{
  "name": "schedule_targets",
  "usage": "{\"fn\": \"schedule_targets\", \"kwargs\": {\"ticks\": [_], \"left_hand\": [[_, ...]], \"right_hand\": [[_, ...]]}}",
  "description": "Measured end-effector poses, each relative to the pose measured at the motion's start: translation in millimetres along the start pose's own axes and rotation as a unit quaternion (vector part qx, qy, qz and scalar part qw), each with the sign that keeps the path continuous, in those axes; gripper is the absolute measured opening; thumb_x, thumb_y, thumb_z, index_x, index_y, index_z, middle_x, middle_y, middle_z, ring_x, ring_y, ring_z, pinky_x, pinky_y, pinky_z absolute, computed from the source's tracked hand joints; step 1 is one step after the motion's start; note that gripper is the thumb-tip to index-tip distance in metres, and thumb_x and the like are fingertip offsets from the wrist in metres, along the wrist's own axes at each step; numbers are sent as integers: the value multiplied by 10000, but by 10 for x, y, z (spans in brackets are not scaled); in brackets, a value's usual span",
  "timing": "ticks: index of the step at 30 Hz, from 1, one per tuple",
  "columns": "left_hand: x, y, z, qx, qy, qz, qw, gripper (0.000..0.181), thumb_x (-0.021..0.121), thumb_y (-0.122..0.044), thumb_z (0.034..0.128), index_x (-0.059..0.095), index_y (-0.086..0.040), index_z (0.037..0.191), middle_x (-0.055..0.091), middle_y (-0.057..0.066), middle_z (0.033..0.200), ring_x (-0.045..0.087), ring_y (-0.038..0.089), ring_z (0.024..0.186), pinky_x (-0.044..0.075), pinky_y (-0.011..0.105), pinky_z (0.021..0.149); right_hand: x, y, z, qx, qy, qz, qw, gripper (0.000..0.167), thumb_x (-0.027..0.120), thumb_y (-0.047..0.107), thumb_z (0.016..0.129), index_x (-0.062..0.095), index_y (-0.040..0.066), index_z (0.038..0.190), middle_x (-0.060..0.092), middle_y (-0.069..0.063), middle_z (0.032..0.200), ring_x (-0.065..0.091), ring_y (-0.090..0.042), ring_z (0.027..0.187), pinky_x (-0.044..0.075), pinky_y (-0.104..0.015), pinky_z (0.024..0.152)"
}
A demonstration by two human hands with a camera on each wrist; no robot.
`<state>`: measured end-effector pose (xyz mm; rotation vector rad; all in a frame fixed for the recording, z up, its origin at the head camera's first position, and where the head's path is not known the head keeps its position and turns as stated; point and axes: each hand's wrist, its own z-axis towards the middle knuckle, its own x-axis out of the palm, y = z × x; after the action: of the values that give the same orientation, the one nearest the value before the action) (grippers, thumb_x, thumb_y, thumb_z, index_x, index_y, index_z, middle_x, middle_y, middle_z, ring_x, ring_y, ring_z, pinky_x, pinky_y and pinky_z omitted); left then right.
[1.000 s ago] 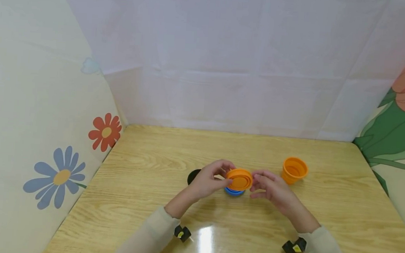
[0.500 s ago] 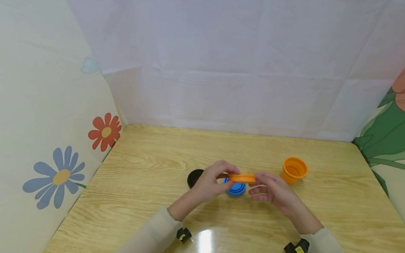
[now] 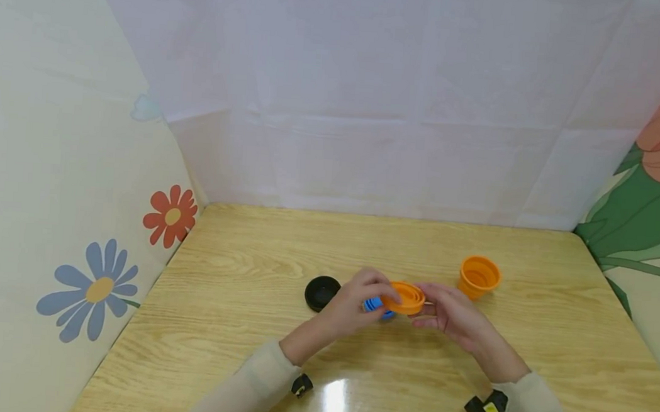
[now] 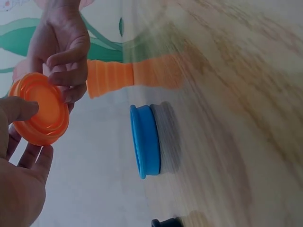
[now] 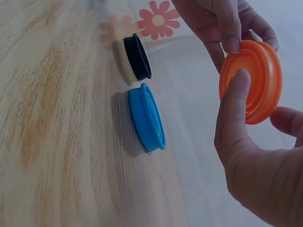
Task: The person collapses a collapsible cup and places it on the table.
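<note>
A collapsed orange folding cup is held in the air above the table between my two hands. My left hand pinches its left side, the thumb lying over its ringed face in the left wrist view. My right hand holds the opposite edge, a finger crossing the face and the thumb at the rim in the right wrist view. Below and behind it sits a flattened blue folding cup, partly covered in the head view. A flattened black folding cup lies left of my left hand.
An extended orange folding cup stands upright on the wooden table, beyond my right hand. White cloth hangs behind the table, with flower-printed cloth at the left side.
The orange folding cup has tilted from facing me, through edge-on, to face more upward, and has shifted slightly right. My left hand moved right with it, uncovering the black cup.
</note>
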<state>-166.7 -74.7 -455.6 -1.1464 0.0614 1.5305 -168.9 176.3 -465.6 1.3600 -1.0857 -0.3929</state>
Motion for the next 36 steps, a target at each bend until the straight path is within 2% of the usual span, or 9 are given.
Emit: {"fn": "schedule_targets", "kwargs": {"ticks": [7, 11, 15, 19, 24, 28, 32, 33, 36], "left_hand": [[15, -10, -2, 231, 389, 106, 9989, 251, 790, -13, 856, 703, -128, 1061, 591, 69, 1145, 520, 219, 1086, 514, 307, 942], [7, -23, -2, -62, 473, -170, 9987, 266, 783, -48, 868, 689, -121, 1105, 574, 77, 1220, 510, 226, 1153, 504, 338, 993], [3, -53, 11, -638, 415, -933, 9927, 304, 732, -39, 909, 649, -65, 1200, 540, 124, 1285, 530, 273, 1203, 529, 418, 1010], [35, -61, 34, -1351, 270, -1686, 9760, 368, 660, -33, 963, 573, -2, 1320, 520, 173, 1328, 576, 332, 1191, 568, 394, 960], [103, -59, 70, -2199, 215, -2096, 9525, 467, 641, -68, 973, 504, -23, 1418, 534, 192, 1351, 603, 306, 1162, 558, 295, 939], [183, -65, 106, -2794, 209, -2761, 9194, 508, 639, -83, 963, 472, -8, 1437, 545, 185, 1321, 600, 216, 1090, 573, 352, 928], [272, -79, 139, -3061, 154, -3545, 8834, 525, 625, 0, 930, 446, 66, 1419, 538, 187, 1261, 589, 155, 998, 594, 441, 903], [293, -80, 144, -3069, 152, -3654, 8786, 521, 618, 24, 921, 445, 81, 1409, 536, 195, 1247, 592, 151, 979, 598, 439, 895], [339, -84, 157, -3071, 166, -3590, 8812, 514, 622, 58, 886, 469, 83, 1377, 545, 184, 1196, 600, 121, 936, 611, 375, 853]], "right_hand": [[0, 2, -40, -46, -252, -125, 9996, 351, 444, 151, 1083, 473, -38, 1377, 680, -34, 1190, 697, -171, 1025, 599, -300, 861], [-21, -4, -83, -191, -310, -169, 9992, 336, 446, 137, 1077, 481, -12, 1375, 680, -9, 1185, 692, -156, 1029, 597, -318, 874], [-53, -2, -132, -273, -476, -239, 9982, 311, 453, 134, 1072, 509, 32, 1361, 677, 12, 1187, 681, -147, 1033, 597, -333, 874], [-79, 10, -181, -367, -662, -339, 9966, 336, 466, 126, 1064, 504, 8, 1376, 680, 25, 1183, 677, -142, 1031, 599, -347, 866], [-89, 27, -240, -466, -823, -343, 9949, 363, 485, 128, 1059, 493, -15, 1393, 676, 35, 1180, 673, -133, 1031, 598, -350, 864], [-97, 21, -255, -486, -867, -284, 9946, 273, 489, 133, 1064, 560, 77, 1321, 686, 46, 1166, 676, -122, 1023, 597, -343, 860], [-113, 5, -261, -451, -901, -364, 9942, 228, 492, 157, 1070, 583, 142, 1279, 687, 56, 1168, 674, -108, 1024, 593, -334, 857], [-117, 0, -264, -438, -919, -396, 9940, 231, 494, 160, 1070, 579, 138, 1284, 685, 56, 1169, 673, -107, 1024, 592, -334, 858], [-131, -11, -277, -381, -967, -514, 9933, 275, 497, 176, 1071, 553, 96, 1328, 674, 49, 1178, 666, -112, 1025, 589, -336, 863]]}}
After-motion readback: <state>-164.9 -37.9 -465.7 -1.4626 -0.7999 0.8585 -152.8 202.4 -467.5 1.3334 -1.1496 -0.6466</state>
